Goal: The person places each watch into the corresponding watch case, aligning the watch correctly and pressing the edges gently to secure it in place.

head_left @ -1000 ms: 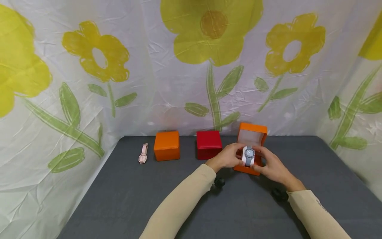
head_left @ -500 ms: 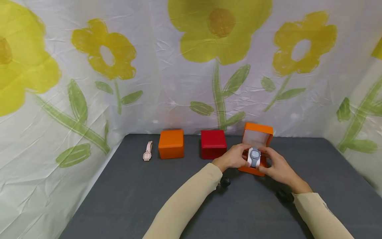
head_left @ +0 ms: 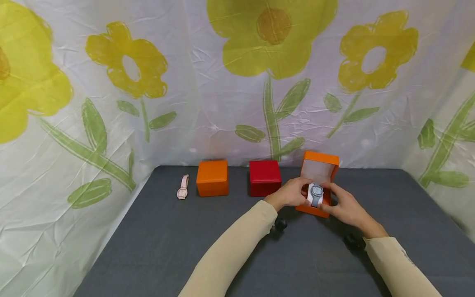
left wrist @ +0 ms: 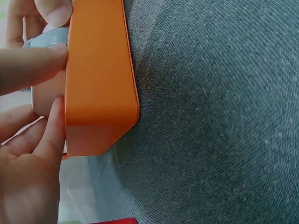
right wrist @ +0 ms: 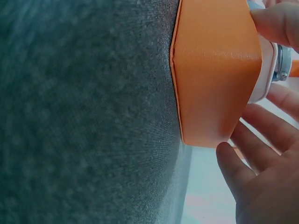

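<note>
Watch [head_left: 317, 191] sits face-up on a cushion [left wrist: 46, 95], partly above the rim of its orange box [head_left: 312, 211]. Left hand [head_left: 290, 193] and right hand [head_left: 345, 205] pinch cushion from opposite sides, thumbs nearer the wearer; presumably keeps it level, dial untouched. Lid [head_left: 320, 158] stands raised behind, leaving access from the front.

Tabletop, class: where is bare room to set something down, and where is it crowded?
Free on the tabletop: front left, bordered by left sleeve, pink watch and closed orange box; also back right, past the open box. Crowded: that box, where left hand and right hand flank the grey watch.
</note>
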`<state>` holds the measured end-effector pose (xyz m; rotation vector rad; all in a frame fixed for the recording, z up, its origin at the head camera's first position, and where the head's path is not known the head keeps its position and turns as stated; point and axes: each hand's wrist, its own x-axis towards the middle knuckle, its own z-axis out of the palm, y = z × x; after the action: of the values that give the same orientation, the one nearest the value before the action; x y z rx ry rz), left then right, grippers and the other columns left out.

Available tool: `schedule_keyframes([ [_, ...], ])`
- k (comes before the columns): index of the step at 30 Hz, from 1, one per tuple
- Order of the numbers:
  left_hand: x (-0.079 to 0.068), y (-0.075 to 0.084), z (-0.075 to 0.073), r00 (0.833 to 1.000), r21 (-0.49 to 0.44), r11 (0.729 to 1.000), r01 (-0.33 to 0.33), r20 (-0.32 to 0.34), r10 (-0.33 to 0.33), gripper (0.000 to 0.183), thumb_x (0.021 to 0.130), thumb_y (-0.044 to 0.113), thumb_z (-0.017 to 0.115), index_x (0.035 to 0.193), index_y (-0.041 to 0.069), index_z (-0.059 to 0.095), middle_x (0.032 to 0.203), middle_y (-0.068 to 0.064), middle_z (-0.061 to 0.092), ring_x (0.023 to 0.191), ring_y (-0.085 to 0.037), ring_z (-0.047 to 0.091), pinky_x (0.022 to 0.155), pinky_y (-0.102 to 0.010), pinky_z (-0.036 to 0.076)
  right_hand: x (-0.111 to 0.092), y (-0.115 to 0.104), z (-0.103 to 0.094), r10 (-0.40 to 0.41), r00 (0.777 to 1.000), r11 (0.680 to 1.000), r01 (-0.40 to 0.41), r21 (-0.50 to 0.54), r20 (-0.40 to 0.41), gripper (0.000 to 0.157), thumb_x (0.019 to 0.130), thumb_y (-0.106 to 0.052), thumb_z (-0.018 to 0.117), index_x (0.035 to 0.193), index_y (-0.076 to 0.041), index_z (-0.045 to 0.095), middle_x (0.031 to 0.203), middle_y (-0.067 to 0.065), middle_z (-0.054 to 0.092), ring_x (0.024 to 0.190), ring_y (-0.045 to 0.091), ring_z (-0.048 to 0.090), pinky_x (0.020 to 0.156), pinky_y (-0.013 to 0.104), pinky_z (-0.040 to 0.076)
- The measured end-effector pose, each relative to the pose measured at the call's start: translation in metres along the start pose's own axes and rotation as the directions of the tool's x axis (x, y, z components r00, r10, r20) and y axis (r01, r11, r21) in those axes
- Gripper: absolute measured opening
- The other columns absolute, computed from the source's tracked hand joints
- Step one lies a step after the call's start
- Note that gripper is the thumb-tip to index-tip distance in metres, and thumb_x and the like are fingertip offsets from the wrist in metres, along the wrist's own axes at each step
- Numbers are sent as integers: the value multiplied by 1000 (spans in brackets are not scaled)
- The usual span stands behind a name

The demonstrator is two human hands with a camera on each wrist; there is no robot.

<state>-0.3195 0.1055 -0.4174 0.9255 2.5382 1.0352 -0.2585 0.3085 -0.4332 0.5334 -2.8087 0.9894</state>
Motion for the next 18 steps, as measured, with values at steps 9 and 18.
schedule_keyframes([
  [9, 2, 1, 2, 999, 16, 1000, 17, -38, -16, 59, 78, 7, 76, 134, 10, 55, 119, -2, 57, 83, -4, 56, 70, -10, 46, 2, -1, -4, 23, 1000, 999, -22, -42, 11, 50, 89, -25, 70, 130, -4, 52, 127, 21, 54, 107, 36, 53, 90, 59, 43],
  [18, -2, -5, 6, 994, 30, 999, -35, -98, 37, 54, 79, 10, 75, 131, 10, 58, 121, -2, 56, 89, -6, 53, 74, -10, 45, 1, 0, -3, 26, 1000, 1000, -26, -6, 6, 48, 89, -24, 69, 129, -4, 53, 126, 20, 54, 112, 40, 52, 91, 60, 43],
])
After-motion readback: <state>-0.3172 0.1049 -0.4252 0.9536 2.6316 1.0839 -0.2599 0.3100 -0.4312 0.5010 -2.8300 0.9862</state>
